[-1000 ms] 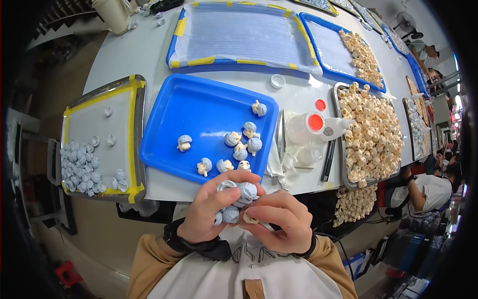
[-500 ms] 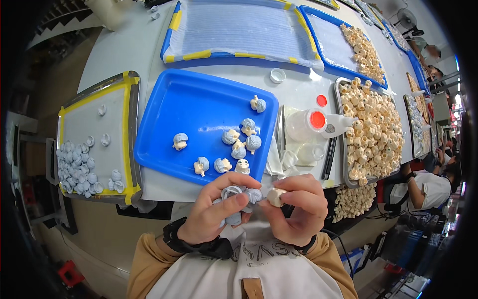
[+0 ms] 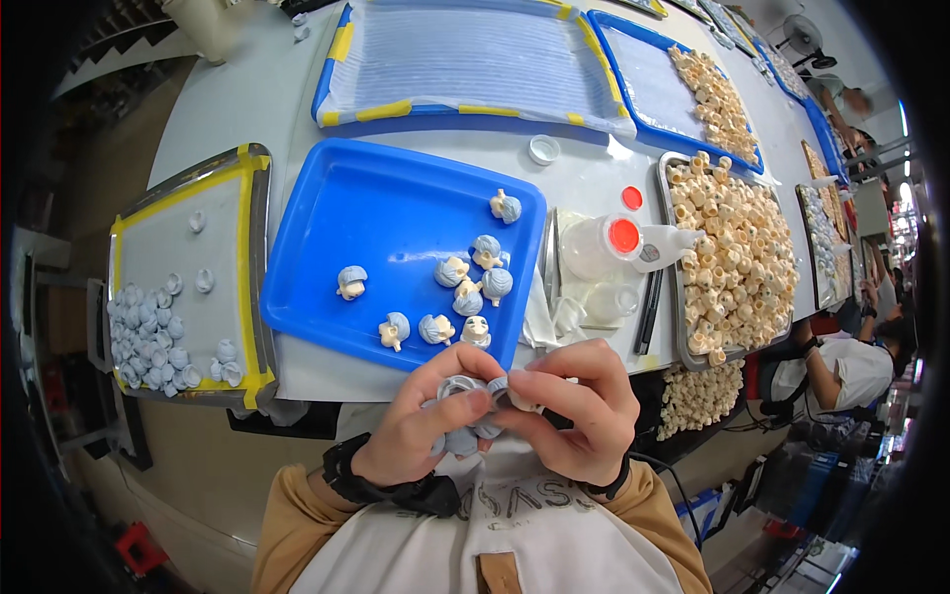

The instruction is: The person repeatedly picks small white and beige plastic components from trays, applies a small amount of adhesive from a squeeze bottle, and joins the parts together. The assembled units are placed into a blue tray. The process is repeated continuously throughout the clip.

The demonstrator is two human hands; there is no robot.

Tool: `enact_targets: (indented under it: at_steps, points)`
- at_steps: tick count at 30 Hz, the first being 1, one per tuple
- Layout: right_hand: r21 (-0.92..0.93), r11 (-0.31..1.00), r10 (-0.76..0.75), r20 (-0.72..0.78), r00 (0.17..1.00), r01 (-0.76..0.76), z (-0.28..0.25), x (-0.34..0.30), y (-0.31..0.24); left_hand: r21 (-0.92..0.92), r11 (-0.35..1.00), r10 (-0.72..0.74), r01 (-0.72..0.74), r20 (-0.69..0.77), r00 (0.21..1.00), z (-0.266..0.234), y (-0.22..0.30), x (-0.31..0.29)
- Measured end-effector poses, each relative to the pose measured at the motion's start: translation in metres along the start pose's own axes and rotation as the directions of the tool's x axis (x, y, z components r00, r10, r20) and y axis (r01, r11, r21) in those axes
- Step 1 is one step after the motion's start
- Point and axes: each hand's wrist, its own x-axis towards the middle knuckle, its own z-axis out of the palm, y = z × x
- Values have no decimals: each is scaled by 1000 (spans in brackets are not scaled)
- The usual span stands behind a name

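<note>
Several grey-blue doll hair caps [image 3: 461, 439] are gathered in my left hand [image 3: 411, 421], its fingers closed around them. My right hand [image 3: 586, 414] pinches a small cream doll head [image 3: 522, 402], mostly hidden by the fingertips, against one of the caps. Both hands meet in front of my apron, just off the near edge of a blue tray [image 3: 327, 188]. In that tray lie several cream heads with blue caps on, one doll head [image 3: 476, 331] facing up near the front edge and another capped head [image 3: 351, 282] off by itself to the left.
To the left, a yellow-taped tray [image 3: 233, 218] holds loose blue caps. A metal tray [image 3: 676, 287] heaped with cream heads stands at the right. Between are a red-topped bottle [image 3: 599, 246], a squeeze bottle [image 3: 665, 247] and a black pen [image 3: 648, 312]. Paper-lined trays [image 3: 475, 59] stand behind.
My right hand has moved left with the doll head, bringing it from slightly apart to against a cap in my left hand. The left hand stays nearly in place.
</note>
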Motion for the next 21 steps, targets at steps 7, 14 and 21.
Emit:
enact_targets:
  at_steps: [7,14,21]
  points:
    - [-40,991,-126,28,992,127,-9,0,4,7,997,71,-71,-18,997,-2,-5,4]
    - [-509,816,178,-229,957,-274,-68,8,13,-51,980,196,-194,32,980,-6,-6,5]
    - [-701,703,182,7,983,-125,-67,17,33,0,969,249,-249,44,968,-8,-3,2]
